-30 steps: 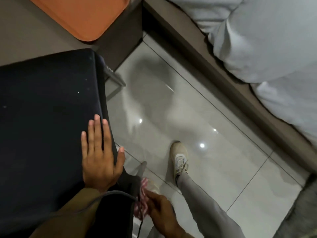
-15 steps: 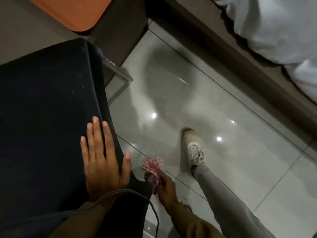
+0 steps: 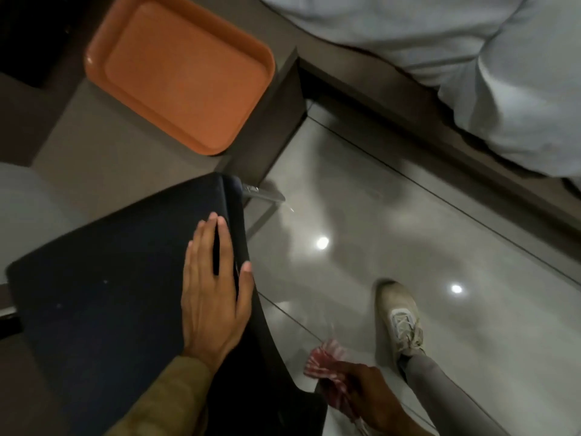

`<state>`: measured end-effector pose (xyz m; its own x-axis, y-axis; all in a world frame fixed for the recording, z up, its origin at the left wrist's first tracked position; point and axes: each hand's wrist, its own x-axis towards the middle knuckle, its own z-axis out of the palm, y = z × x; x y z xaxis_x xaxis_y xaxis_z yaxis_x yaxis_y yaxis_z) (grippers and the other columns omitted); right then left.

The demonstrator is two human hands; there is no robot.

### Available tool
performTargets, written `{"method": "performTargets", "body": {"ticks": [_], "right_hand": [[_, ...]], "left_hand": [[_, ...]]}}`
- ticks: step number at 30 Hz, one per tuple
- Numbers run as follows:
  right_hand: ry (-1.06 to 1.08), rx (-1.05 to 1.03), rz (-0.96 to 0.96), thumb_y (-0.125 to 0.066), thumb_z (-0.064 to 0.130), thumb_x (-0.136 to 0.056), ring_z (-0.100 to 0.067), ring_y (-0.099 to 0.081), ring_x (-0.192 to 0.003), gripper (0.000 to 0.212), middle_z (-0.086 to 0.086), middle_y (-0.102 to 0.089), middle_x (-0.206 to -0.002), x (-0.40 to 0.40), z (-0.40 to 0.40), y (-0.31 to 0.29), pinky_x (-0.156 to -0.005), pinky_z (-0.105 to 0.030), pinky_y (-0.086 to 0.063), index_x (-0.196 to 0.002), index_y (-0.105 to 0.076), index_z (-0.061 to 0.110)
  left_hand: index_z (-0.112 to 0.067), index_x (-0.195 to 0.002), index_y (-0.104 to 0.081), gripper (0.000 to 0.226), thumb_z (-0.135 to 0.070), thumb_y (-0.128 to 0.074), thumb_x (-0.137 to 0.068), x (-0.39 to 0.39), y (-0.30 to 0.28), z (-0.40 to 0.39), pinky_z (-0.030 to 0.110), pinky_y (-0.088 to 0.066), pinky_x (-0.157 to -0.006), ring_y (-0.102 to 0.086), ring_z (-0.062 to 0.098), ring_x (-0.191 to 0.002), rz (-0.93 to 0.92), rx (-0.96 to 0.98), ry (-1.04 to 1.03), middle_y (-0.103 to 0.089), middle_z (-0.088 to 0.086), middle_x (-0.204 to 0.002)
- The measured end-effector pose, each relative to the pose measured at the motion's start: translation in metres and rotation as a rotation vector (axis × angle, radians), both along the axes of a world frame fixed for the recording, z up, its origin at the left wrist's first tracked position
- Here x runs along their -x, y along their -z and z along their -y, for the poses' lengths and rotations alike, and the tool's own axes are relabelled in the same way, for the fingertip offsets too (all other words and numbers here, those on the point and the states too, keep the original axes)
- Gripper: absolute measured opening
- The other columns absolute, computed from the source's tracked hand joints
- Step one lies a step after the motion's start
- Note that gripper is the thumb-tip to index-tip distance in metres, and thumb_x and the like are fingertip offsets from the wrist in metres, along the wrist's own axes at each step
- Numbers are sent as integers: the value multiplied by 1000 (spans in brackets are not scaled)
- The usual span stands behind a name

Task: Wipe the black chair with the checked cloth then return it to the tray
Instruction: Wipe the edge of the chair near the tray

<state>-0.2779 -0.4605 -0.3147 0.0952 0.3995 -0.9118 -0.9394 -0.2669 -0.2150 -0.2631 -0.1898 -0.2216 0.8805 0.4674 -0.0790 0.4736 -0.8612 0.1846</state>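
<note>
Right hand (image 3: 366, 394) grips the crumpled red-and-white checked cloth (image 3: 325, 361) beside the black chair (image 3: 110, 278), left hand (image 3: 213, 297) flat on it

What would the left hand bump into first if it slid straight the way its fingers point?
The left hand lies flat on the black padded chair, fingers aimed at its far corner. Sliding on, it would probably leave the chair there and meet the grey-brown table that holds the orange plastic tray, though depth is unclear.

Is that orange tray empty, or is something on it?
Empty. The tray shows only bare orange; the checked cloth is bunched in the right hand.
</note>
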Motion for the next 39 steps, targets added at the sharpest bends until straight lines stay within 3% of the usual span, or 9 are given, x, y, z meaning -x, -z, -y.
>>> {"method": "performTargets", "body": {"ticks": [2,5,7,10,14,19,22,29,39], "right_hand": [[-120,118,135,-69,-7,-91,-29,-80,-95,30,-27,-76,-115,-8,0,7,-93,-40,-63,-120,-74,-5],[-256,291,491,-59,1,-101,3,-76,-76,42,20,-82,-87,-34,-8,9,-69,-17,-59,-128,-73,29],[-272,294,655,-56,5,-103,14,-73,-82,48,36,-76,-85,-62,-23,-1,-70,-9,-58,-124,-67,46],[-146,286,752,-50,13,-107,13,-71,-95,41,23,-75,-104,-110,-61,-2,-88,-22,-63,-131,-64,44],[-6,177,865,-49,8,-108,24,-63,-105,42,16,-67,-123,-164,-122,-12,-89,-2,-52,-145,-57,25],[-20,-120,1013,-45,8,-110,5,-59,-131,44,23,-59,-143,-179,-205,-40,-110,-21,-49,-153,-49,17],[1,-231,992,-48,15,-109,-7,-52,-143,45,8,-54,-155,-167,-237,-49,-119,-36,-46,-153,-47,22],[-16,-69,966,-56,-10,-100,-27,-58,-139,42,-16,-63,-145,-169,-256,21,-115,-49,-47,-141,-61,0],[-303,96,939,-50,-3,-101,-29,-60,-133,48,-11,-65,-143,-209,-284,114,-115,-41,-49,-143,-61,16]], "left_hand": [[-6,-176,-15,73,-39,-32,-113,-38,2,-31,51,-15,-142,-13,27,-173,-38,10,22,-13,12,-185],[-8,-176,-10,76,-47,-24,-113,-82,8,-60,49,-9,-143,-9,22,-173,-73,39,4,-11,9,-186],[-7,-176,-13,79,-51,-22,-111,-95,11,-64,46,-6,-143,-9,21,-173,-63,51,-28,-14,8,-185],[-9,-176,-16,78,-51,-24,-111,-100,13,-61,43,-4,-143,-11,19,-173,-30,31,-69,-17,5,-185],[-8,-176,-20,73,-45,-27,-113,-96,16,-61,43,-8,-143,-16,19,-173,15,26,-80,-22,5,-184],[-5,-174,-22,70,-39,-28,-114,-99,16,-59,54,-13,-142,-17,24,-173,6,-4,-92,-21,8,-184],[-5,-174,-22,71,-39,-29,-113,-98,18,-60,58,-14,-141,-15,25,-173,-5,15,-94,-19,9,-185],[-4,-174,-21,75,-49,-15,-114,-97,21,-61,57,-13,-141,-15,26,-173,-39,-14,-57,-19,10,-184],[-4,-174,-23,74,-48,-15,-115,-93,24,-62,54,-13,-142,-16,25,-173,-3,-11,-40,-22,11,-184]]}}
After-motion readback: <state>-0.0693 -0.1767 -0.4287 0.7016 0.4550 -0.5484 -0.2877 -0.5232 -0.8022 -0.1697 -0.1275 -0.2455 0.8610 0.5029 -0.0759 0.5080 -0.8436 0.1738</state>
